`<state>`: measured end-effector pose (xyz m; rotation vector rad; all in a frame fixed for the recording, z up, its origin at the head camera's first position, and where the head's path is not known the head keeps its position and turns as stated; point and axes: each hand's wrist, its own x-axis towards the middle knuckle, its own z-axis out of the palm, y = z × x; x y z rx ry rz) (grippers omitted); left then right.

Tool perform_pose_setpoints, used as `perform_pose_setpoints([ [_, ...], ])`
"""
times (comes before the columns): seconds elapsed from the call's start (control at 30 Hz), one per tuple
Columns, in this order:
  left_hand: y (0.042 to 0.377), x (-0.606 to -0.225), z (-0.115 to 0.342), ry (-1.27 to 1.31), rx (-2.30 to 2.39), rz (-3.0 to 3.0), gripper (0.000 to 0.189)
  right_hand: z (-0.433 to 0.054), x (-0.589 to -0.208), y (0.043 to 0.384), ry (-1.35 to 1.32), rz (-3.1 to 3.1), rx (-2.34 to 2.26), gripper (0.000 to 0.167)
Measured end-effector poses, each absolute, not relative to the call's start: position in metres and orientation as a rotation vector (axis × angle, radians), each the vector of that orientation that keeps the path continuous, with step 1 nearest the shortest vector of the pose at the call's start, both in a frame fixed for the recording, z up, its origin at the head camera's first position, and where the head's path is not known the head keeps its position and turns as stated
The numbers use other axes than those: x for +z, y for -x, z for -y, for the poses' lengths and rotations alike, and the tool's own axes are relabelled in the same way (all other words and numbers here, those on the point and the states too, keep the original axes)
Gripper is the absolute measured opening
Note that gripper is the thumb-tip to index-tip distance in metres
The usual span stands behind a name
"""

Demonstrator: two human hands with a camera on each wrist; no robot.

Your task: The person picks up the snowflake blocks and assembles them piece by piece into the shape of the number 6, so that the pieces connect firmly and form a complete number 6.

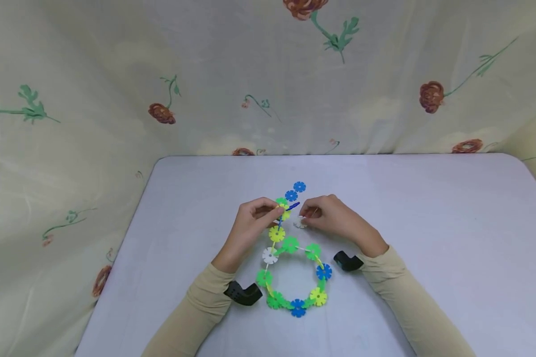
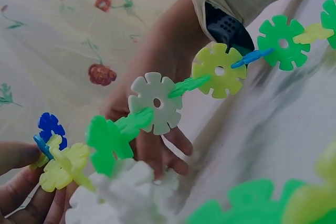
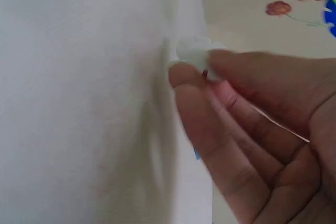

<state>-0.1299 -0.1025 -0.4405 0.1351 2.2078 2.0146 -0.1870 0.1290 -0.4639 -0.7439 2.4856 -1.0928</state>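
Observation:
My left hand (image 1: 252,220) pinches a chain of notched plastic flower discs near its upper end. Blue and yellow discs (image 2: 68,163) show by its fingertips in the left wrist view. Below it the chain, made of green, yellow, white and blue discs, forms a ring with a green disc (image 1: 290,244) at its top. To the right, my right hand (image 1: 330,213) holds a white flower disc (image 3: 193,50) between thumb and fingertips, apart from the chain. Just beyond the hands are two blue discs (image 1: 299,186); whether they join the chain I cannot tell.
A white-covered table (image 1: 451,233) lies under the hands, its far edge near a flowered curtain (image 1: 375,114). Black wrist cameras (image 1: 243,293) sit at both sleeves, close to either side of the ring.

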Motion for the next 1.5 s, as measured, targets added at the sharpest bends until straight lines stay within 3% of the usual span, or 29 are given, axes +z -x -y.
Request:
perform_pose_setpoints([
  [0.4,0.131,-0.441,0.103,-0.096,2.008,-2.207,0.020,-0.153,-0.441,0.181,0.395,-2.247,-1.733,0.025],
  [1.5,0.129,-0.438,0.100,-0.111,1.952,-2.251,0.018,-0.144,-0.436,0.170,0.509,-2.306,-1.791,0.025],
])
